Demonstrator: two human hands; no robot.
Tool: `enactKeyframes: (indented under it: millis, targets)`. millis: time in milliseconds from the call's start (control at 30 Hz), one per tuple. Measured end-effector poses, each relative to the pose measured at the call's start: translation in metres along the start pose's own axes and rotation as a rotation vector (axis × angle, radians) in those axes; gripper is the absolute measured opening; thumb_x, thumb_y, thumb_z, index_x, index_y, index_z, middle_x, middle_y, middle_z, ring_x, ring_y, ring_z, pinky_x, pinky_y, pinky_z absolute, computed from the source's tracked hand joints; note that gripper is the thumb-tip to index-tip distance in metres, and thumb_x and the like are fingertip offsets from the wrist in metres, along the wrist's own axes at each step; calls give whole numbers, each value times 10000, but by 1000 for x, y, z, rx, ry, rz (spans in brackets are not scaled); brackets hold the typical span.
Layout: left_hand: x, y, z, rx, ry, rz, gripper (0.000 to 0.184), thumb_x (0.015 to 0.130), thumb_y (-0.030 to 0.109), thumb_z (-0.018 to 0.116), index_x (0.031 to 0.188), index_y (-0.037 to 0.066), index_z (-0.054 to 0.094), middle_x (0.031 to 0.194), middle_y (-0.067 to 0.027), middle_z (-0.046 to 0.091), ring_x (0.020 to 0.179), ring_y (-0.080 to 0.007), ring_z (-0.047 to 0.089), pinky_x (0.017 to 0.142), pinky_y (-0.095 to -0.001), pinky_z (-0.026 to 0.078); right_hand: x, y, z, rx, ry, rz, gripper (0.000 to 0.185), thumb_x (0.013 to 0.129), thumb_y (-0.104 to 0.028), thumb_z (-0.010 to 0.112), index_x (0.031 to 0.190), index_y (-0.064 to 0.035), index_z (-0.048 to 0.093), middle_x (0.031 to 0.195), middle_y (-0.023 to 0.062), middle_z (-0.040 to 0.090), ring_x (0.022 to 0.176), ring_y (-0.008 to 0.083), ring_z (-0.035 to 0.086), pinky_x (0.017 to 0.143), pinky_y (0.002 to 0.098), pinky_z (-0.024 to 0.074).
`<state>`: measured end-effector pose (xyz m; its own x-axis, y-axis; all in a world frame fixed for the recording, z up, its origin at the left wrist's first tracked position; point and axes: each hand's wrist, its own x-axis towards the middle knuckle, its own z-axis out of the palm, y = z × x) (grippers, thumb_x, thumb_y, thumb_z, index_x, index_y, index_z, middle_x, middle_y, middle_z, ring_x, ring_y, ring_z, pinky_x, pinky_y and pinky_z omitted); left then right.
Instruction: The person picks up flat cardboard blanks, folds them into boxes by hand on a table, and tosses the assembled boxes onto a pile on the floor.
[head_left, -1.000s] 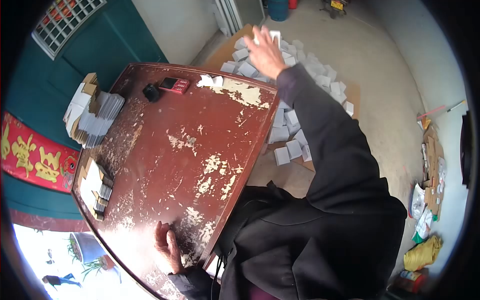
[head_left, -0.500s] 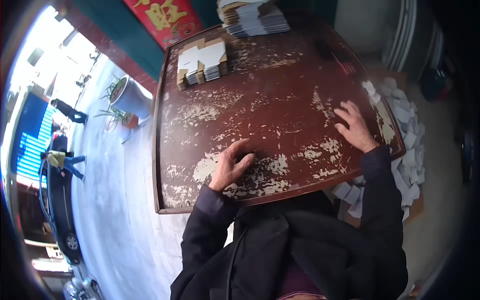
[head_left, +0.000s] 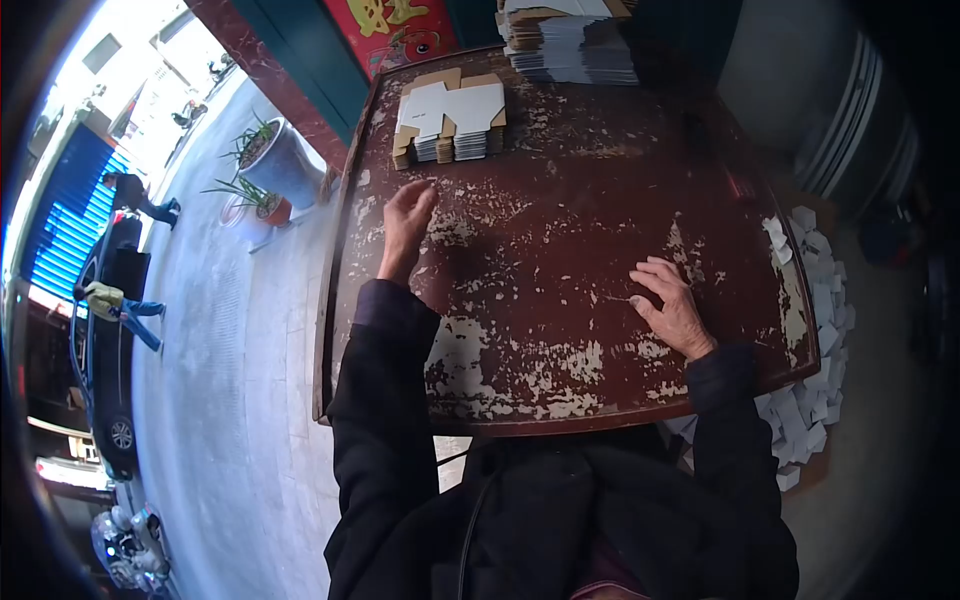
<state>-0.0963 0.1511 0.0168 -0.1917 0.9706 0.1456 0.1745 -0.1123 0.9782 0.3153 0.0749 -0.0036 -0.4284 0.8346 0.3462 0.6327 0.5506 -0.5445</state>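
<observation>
My left hand (head_left: 407, 227) is raised over the left part of a worn red-brown table (head_left: 570, 230), just short of a low stack of flat, unfolded white cartons (head_left: 465, 108). Its fingers are loosely curved and I see nothing in them. The cartons show brown cardboard on their undersides and flaps. Over the right half of the tabletop, my right hand (head_left: 672, 308) has its fingers apart and holds nothing. A taller pile of flat cartons (head_left: 572, 48) stands at the far edge.
Many small white folded boxes (head_left: 825, 300) lie heaped on the floor right of the table. A small white piece (head_left: 777, 240) sits at the right edge. Potted plants (head_left: 285, 165), a parked car (head_left: 110, 350) and two people are off to the left.
My left hand has moved forward and left, from the near part of the table toward the low carton stack. My right hand has shifted slightly inward. The view has tilted somewhat.
</observation>
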Motion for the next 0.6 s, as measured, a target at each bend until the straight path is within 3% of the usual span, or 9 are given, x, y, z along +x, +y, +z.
enactKeyframes:
  millis: [133, 200, 300, 500, 600]
  targets:
    - [41, -28, -4, 191, 135, 58, 418, 888, 211, 676, 1222, -27, 591, 1080, -153, 662, 936, -245, 647, 827, -314, 529, 16, -11, -10, 282, -13, 190, 323, 843, -83, 668, 1150, 14, 632, 1118, 132, 644, 1006, 270, 612, 905, 356, 508]
    - [37, -36, -1, 261, 138, 92, 421, 884, 217, 676, 1218, -26, 591, 1097, -152, 650, 953, -252, 640, 841, -320, 523, 49, -14, -10, 501, 10, 300, 331, 905, -141, 628, 1185, 33, 600, 1025, 130, 664, 908, 213, 627, 792, 323, 533]
    - [17, -51, 5, 486, 143, 195, 431, 870, 234, 676, 1206, -22, 591, 1150, -150, 613, 1005, -276, 620, 883, -338, 507, 112, -10, 1, 743, -42, 336, 390, 937, -200, 606, 1241, 39, 554, 1041, 149, 645, 888, 186, 622, 711, 292, 532]
    - [20, -63, 4, 471, 229, 315, 501, 866, 279, 672, 1242, -29, 554, 1200, -174, 555, 1099, -316, 569, 952, -371, 473, 238, 7, 50, 1036, -82, 552, 374, 946, -257, 624, 1209, 0, 559, 1014, 115, 616, 802, 151, 610, 651, 248, 511]
    - [53, -69, -12, 481, 401, 341, 571, 872, 322, 662, 1283, -45, 512, 1243, -198, 535, 1143, -336, 542, 978, -379, 455, 279, 12, 67, 1065, -88, 589, 337, 945, -266, 630, 1166, -19, 569, 999, 97, 615, 791, 143, 606, 640, 251, 503]
